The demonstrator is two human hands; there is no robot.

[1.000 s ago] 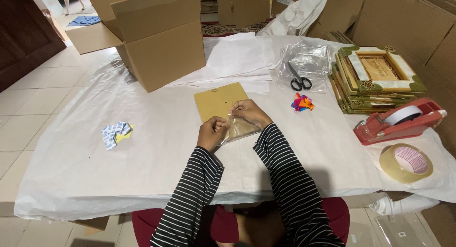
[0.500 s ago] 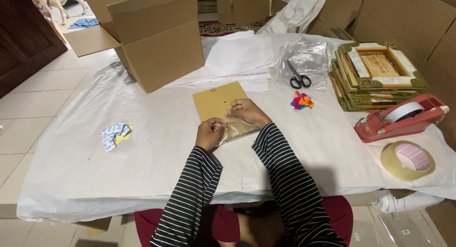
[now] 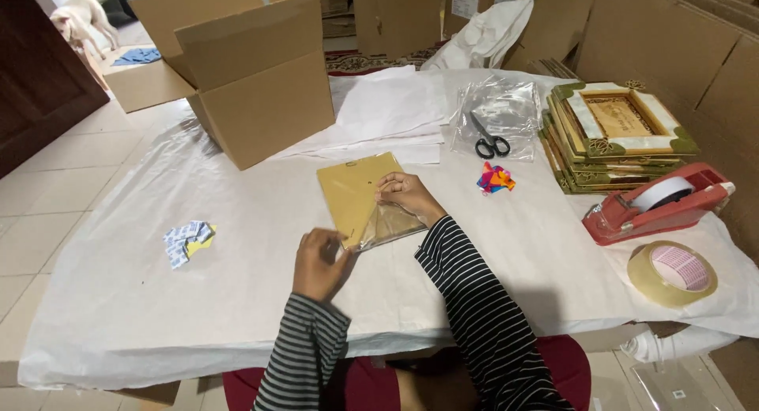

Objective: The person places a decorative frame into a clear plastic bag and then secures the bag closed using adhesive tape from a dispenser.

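The flat board [image 3: 352, 191] in its clear sleeve [image 3: 387, 225] lay between the hands. Behind the grip stood an open box [image 3: 253, 87]; to its right lay scissors [image 3: 490, 142], stacked frames [image 3: 617, 134], a tape dispenser [image 3: 656, 205]; left, perhaps small packets [image 3: 186, 238].

Pale tiled floor [image 3: 55, 197], dark wooden door [image 3: 39, 79], white-covered table [image 3: 237, 292], cardboard sheets [image 3: 672, 39] stacked behind
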